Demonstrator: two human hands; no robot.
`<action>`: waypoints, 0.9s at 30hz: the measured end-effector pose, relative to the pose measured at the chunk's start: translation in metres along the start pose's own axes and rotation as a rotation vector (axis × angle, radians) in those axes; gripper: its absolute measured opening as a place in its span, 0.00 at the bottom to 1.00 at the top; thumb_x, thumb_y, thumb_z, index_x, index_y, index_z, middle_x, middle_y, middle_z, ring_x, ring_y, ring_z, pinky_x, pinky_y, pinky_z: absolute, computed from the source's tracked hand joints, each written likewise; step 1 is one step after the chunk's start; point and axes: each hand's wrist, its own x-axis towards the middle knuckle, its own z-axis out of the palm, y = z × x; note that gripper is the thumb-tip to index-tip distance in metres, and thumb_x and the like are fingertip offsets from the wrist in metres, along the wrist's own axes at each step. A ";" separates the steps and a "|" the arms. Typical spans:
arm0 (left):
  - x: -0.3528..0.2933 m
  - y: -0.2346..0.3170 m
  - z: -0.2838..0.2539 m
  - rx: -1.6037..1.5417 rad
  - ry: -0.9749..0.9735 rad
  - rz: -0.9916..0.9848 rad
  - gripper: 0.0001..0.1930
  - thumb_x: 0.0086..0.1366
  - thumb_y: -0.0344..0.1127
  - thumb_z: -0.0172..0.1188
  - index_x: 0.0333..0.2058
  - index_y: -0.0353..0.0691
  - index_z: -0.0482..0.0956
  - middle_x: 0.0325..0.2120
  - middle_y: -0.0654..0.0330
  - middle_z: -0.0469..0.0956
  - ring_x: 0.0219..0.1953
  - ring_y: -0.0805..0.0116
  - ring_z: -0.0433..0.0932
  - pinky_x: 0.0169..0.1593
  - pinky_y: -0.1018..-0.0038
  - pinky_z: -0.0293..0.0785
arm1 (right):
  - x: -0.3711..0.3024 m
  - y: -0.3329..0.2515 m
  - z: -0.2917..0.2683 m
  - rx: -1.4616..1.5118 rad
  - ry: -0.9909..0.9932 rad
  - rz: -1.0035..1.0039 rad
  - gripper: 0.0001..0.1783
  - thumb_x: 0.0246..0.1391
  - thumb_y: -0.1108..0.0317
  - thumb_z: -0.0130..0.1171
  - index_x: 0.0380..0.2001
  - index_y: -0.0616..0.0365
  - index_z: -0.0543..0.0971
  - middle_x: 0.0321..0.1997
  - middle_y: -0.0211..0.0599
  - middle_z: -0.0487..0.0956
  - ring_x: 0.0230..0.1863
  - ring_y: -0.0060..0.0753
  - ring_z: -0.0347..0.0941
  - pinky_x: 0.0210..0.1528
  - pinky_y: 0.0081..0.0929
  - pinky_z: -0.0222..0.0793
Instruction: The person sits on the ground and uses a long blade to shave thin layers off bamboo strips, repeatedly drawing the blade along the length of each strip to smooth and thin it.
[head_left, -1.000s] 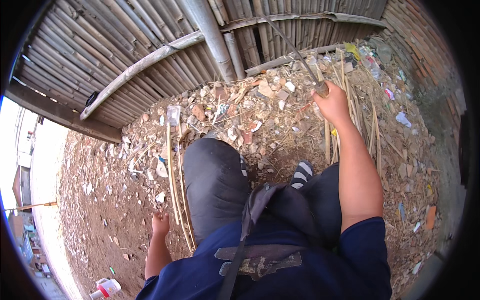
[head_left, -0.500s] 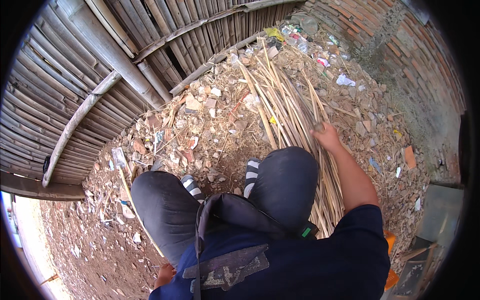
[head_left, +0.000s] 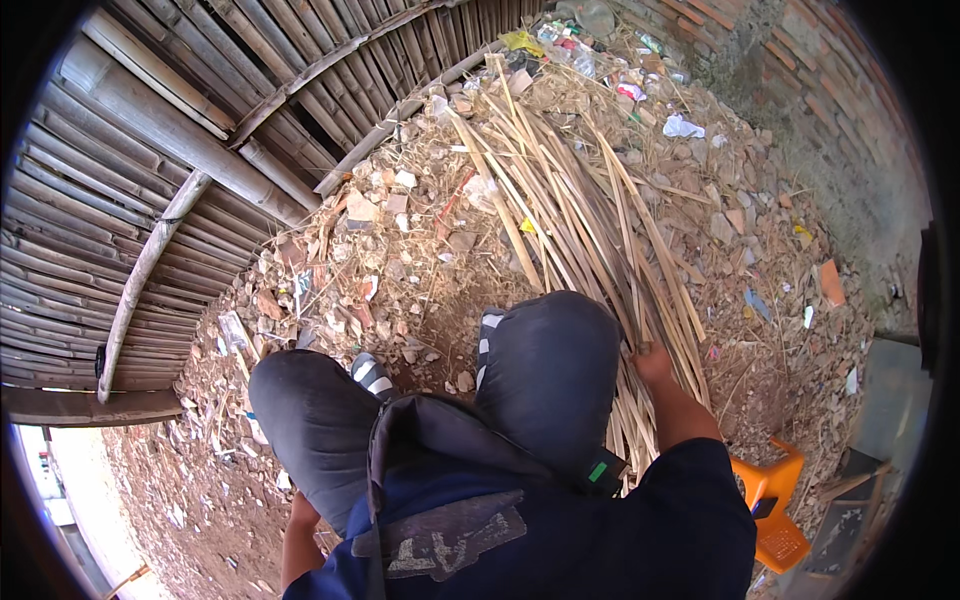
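Observation:
A long bundle of split bamboo strips [head_left: 545,180] lies on the ground from the far middle to beside my right knee. My right hand [head_left: 655,364] is closed around one or more strips at the bundle's right side, just right of that knee. How many strips it grips cannot be made out. Down at the lower left, my left hand [head_left: 304,511] is against the outside of my left thigh, its fingers hidden behind the leg. A thin stick shows in part beyond my left knee [head_left: 300,400].
Broken brick, stones and litter cover the dirt ground [head_left: 400,260]. A bamboo wall [head_left: 130,260] rises at the left and a brick wall [head_left: 840,120] at the right. An orange plastic stool [head_left: 775,500] stands by my right elbow, near a grey panel [head_left: 885,410].
My right hand has come back toward me along the bundle, and some strips on the right have shifted. My left hand has moved up along my thigh. More of the orange stool shows.

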 end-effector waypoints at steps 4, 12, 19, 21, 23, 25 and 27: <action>-0.004 0.015 0.009 -0.149 -0.035 -0.129 0.17 0.67 0.34 0.62 0.51 0.32 0.77 0.39 0.60 0.83 0.40 0.71 0.81 0.39 0.71 0.77 | 0.018 0.025 0.025 -0.044 0.093 -0.137 0.26 0.44 0.61 0.68 0.46 0.65 0.83 0.49 0.62 0.81 0.52 0.62 0.78 0.54 0.47 0.73; -0.035 0.008 0.031 -0.269 -0.047 -0.271 0.16 0.67 0.33 0.62 0.51 0.31 0.77 0.40 0.60 0.83 0.40 0.71 0.81 0.40 0.70 0.77 | 0.023 -0.006 0.052 0.010 0.025 -0.128 0.27 0.49 0.60 0.65 0.50 0.65 0.80 0.49 0.63 0.81 0.53 0.62 0.78 0.55 0.48 0.73; -0.046 0.004 0.034 -0.310 -0.029 -0.297 0.16 0.68 0.33 0.62 0.50 0.30 0.77 0.40 0.60 0.83 0.40 0.71 0.80 0.41 0.70 0.77 | -0.005 -0.042 0.028 -0.053 0.052 -0.091 0.25 0.46 0.69 0.61 0.52 0.63 0.80 0.47 0.60 0.82 0.52 0.62 0.78 0.56 0.49 0.73; -0.046 0.006 0.034 -0.325 -0.024 -0.291 0.16 0.68 0.33 0.62 0.50 0.30 0.77 0.40 0.60 0.83 0.40 0.71 0.80 0.41 0.70 0.77 | -0.008 -0.038 0.027 -0.052 0.094 -0.114 0.24 0.49 0.64 0.62 0.50 0.63 0.81 0.45 0.60 0.83 0.51 0.61 0.79 0.54 0.49 0.73; -0.043 0.011 0.035 -0.336 -0.022 -0.274 0.15 0.68 0.32 0.62 0.50 0.30 0.77 0.40 0.60 0.83 0.40 0.71 0.80 0.42 0.70 0.77 | -0.005 -0.029 0.023 -0.053 0.134 -0.158 0.25 0.53 0.53 0.65 0.46 0.64 0.82 0.43 0.60 0.83 0.49 0.62 0.80 0.51 0.50 0.73; -0.042 0.016 0.034 -0.354 -0.009 -0.254 0.15 0.68 0.32 0.62 0.50 0.30 0.77 0.40 0.60 0.83 0.41 0.71 0.80 0.42 0.70 0.77 | -0.006 -0.034 0.012 -0.025 0.159 -0.214 0.23 0.52 0.56 0.67 0.45 0.65 0.82 0.40 0.59 0.84 0.46 0.60 0.81 0.48 0.48 0.74; -0.037 0.022 0.029 -0.375 0.023 -0.212 0.15 0.68 0.32 0.62 0.50 0.30 0.77 0.40 0.60 0.83 0.41 0.71 0.80 0.42 0.70 0.77 | -0.007 -0.039 -0.002 0.019 0.189 -0.251 0.22 0.51 0.59 0.68 0.44 0.65 0.82 0.38 0.57 0.84 0.44 0.58 0.82 0.46 0.46 0.75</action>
